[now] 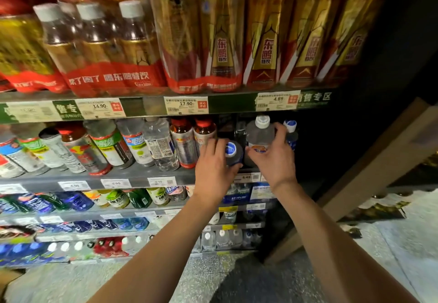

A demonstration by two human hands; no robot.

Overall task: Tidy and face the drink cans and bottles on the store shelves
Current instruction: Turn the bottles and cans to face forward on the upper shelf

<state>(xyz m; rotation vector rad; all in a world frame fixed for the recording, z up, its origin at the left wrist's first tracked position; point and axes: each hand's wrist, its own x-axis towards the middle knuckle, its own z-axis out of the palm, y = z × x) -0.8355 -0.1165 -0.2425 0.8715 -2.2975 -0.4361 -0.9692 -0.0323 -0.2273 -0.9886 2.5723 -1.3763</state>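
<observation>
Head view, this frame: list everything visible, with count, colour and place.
Shrink-wrapped bottle packs: several, gold and red, top shelf.
Single gold bottles: at least three, top shelf right.
Price tags: many, white, along the shelf edges.
Mixed bottles: about ten, clear, red and green, second shelf left.
Blue-capped dark bottle: one, second shelf, in left hand.
Clear white-capped bottle: one, second shelf, in right hand.
Blue bottle: one, behind the right hand.
Lower shelves: many blue, green and clear bottles.
Cardboard panel: one, brown, right.
Left hand: fingers round dark bottle.
Right hand: fingers round clear bottle.
</observation>
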